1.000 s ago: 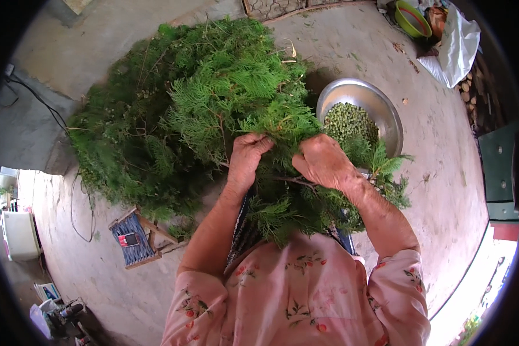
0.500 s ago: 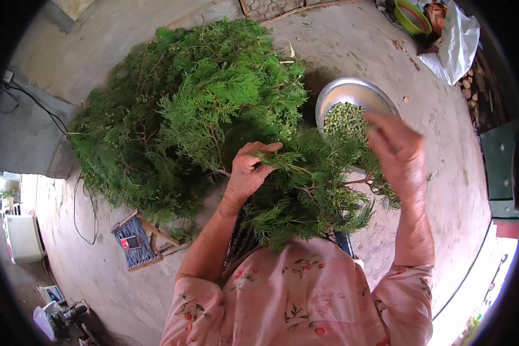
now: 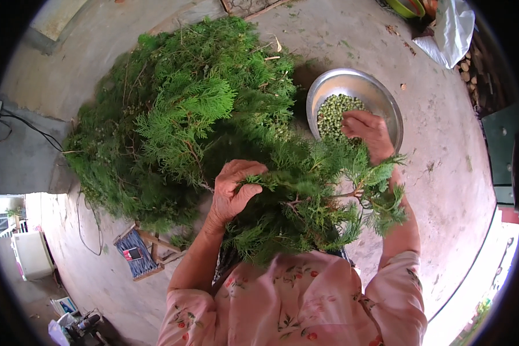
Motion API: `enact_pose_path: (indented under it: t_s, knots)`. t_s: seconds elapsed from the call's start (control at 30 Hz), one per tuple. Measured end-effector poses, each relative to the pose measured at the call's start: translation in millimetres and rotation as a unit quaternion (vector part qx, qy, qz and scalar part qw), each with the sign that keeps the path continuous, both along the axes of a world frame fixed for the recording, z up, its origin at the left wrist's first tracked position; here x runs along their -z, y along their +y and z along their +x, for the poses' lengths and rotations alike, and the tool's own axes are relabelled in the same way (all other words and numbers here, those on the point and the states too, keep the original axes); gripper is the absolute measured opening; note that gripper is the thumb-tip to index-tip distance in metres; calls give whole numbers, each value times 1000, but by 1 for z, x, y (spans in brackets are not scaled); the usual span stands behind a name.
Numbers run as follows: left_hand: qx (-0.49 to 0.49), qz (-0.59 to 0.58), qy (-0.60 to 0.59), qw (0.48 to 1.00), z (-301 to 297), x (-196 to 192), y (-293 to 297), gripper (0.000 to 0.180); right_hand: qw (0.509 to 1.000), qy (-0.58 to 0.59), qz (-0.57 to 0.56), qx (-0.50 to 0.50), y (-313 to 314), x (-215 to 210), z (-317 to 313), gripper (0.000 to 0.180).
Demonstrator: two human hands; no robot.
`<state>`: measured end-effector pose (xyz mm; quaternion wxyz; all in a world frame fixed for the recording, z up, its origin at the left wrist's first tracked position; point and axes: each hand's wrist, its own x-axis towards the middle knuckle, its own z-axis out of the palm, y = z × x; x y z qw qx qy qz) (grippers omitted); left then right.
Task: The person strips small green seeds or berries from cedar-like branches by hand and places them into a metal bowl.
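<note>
A leafy green conifer branch (image 3: 291, 202) lies across my lap, its brown twigs showing on the right side. My left hand (image 3: 236, 187) is closed on the branch's left end, a sprig tip between thumb and fingers. Over a round metal basin (image 3: 389, 101) hangs my right hand (image 3: 368, 134), fingers bent and pressed together; what they hold, if anything, is hidden. Many small green cones (image 3: 335, 115) cover the basin's bottom. Foliage partly covers my right wrist and the basin's near rim.
A big heap of cut conifer branches (image 3: 173, 115) fills the floor ahead and left. Near my left elbow stands a low woven stool (image 3: 135, 254) with a small red-and-dark object on it. A white sack (image 3: 448, 37) and a green basin (image 3: 406, 7) lie far right.
My right hand has moved from beside the branch, leftward, to above the cones in the basin. My left hand keeps its grip, slightly lower and further left in view.
</note>
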<state>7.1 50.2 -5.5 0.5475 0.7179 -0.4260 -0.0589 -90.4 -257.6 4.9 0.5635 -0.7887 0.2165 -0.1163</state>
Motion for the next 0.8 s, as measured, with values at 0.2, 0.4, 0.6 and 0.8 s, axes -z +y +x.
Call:
enact_pose_path:
  t_s: [0.2,0.4,0.6,0.8]
  knots:
    - [38,6,20,999,4,-3,1,36,997,-49,46,-49,23,45,86,15]
    - [33,35,-6,999,10,-13,6,41,973,-136,-152,-109,53,98,170,14]
    - [37,61,-17,997,13,-11,4,40,948,-40,-247,-199,70,108,181,18]
    - [29,84,-52,995,13,-10,3,37,948,-179,-242,-102,79,119,154,14]
